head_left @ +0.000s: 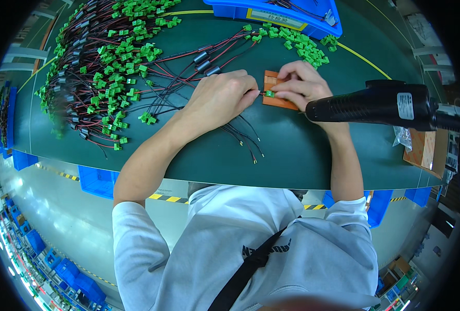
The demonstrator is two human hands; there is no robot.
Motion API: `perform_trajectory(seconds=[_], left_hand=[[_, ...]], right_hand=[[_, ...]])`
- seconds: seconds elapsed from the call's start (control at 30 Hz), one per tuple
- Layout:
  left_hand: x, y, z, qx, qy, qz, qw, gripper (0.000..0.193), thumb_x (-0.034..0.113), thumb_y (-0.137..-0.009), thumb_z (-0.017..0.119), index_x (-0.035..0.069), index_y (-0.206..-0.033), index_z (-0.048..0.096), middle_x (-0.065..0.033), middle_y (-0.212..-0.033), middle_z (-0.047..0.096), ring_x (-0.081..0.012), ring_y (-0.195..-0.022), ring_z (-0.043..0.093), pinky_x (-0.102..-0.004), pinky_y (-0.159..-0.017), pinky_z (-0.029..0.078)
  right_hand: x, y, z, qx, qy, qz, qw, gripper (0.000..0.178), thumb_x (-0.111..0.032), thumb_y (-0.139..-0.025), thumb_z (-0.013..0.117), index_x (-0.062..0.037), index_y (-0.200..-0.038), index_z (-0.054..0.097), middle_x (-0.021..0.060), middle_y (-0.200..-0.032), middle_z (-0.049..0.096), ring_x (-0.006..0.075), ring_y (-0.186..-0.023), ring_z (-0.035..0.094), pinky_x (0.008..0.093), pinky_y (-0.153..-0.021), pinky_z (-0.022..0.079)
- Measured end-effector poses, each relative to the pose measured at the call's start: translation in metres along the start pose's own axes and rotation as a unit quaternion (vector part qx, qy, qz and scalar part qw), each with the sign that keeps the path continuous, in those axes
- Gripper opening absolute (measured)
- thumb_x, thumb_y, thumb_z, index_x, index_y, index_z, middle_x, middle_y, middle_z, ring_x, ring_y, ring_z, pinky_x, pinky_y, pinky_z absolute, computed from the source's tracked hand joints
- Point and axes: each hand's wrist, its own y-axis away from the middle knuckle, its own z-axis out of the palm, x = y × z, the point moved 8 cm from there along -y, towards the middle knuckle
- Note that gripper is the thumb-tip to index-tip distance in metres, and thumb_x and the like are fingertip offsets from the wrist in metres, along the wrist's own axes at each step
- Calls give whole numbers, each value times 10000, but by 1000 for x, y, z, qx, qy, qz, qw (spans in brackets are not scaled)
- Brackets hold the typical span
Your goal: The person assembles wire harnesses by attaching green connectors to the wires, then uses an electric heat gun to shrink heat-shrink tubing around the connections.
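Observation:
An orange block [281,102] lies on the dark green table, and a small green terminal connector [269,94] sits at its left part. My left hand [220,97] is closed in a pinch on thin wires just left of the connector, their ends mostly hidden by my fingers. Loose black wires [243,136] with bare tips trail out under that hand. Thumb and fingers of my right hand [303,85] are closed on the connector from the right. Next to my left hand lie red and black wires with black cylinders [204,66].
A black electric screwdriver [370,106] extends over my right wrist. Far left is a large heap of wired green connectors [105,78]. Loose green connectors [305,47] lie before a blue bin [235,9]. A cardboard box [428,150] and clear plastic bag [403,137] are at right.

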Motion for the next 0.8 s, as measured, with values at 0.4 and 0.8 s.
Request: perform_trajectory(seconds=[0.4,0.8], left_hand=[[-10,-3,6,-34,22,-37,998,181,213,-970,661,57,-966,751,-130,-877,742,-373,-795,707,-492,-676,548],[-8,-2,5,-7,19,-41,999,177,210,-966,667,54,-966,750,-142,-879,738,-392,-797,704,-506,-680,549]], right_hand=[[-49,16,-87,313,-371,14,874,616,-150,-966,766,-68,-1482,440,115,-919,608,179,-651,568,357,-627,504],[-60,-46,-55,290,-442,-24,848,280,-22,-989,611,-7,-1250,511,119,-785,598,169,-614,552,374,-602,507]])
